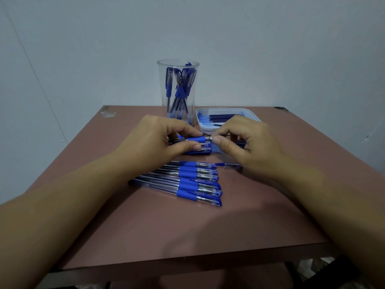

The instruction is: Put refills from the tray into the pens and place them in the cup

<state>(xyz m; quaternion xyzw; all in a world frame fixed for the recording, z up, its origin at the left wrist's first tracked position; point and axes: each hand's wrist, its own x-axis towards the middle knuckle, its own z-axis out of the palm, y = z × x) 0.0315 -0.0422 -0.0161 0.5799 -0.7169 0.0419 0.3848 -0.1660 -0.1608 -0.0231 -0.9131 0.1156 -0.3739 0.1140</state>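
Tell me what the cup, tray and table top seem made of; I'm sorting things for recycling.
Cup: clear glossy plastic by the look, though glass is possible; the pens inside show through its wall.
Tray: white, smooth opaque plastic, with a rounded moulded rim.
Table top: reddish-brown matte board, perhaps laminate; its far corners look chipped.

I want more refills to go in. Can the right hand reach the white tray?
Probably yes. The tray sits just past the right hand with nothing between them, though its fingers are busy pinching the tip of the pen.
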